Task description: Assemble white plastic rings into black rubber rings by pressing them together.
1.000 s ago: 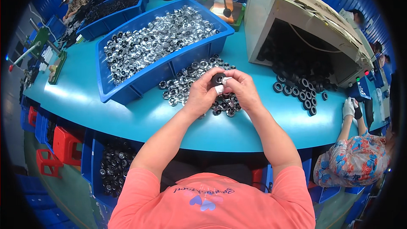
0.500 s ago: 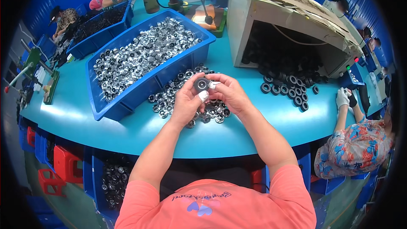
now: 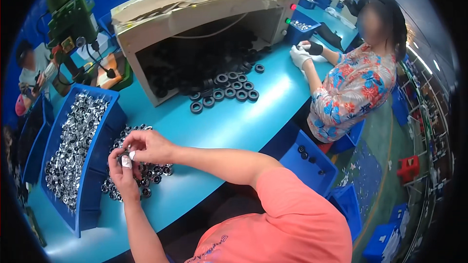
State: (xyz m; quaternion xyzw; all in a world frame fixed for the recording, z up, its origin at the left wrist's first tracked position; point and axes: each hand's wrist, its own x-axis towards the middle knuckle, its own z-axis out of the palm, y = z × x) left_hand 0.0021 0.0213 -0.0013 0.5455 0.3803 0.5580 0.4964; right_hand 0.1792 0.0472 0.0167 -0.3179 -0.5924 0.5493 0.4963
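Observation:
Between my two hands is a small wheel with a black rubber ring (image 3: 124, 157), partly covered by my fingers. My left hand (image 3: 122, 175) is closed around it from the near side, a white wrap on the thumb. From the right, my right hand (image 3: 152, 147) pinches its edge with bent fingers, and a white wrap shows on a fingertip. Under and beside the hands, loose shiny silver wheel hubs (image 3: 157, 171) are heaped on the turquoise table (image 3: 204, 153). Just left stands a blue bin (image 3: 92, 212) filled with more silver hubs (image 3: 78, 141).
Black rubber rings (image 3: 229, 92) spill from a cream open-fronted box (image 3: 141, 75) with a cardboard-covered top. A green machine (image 3: 73, 24) stands at the far left. On the right, a co-worker in a floral shirt (image 3: 348, 90) wears white gloves (image 3: 300, 57). Below the table edge is a blue crate (image 3: 312, 165).
The view has swung to the right, so the hands and the bin appear farther left and the co-worker shows more fully. Both hands still hold the small wheel above the hub pile.

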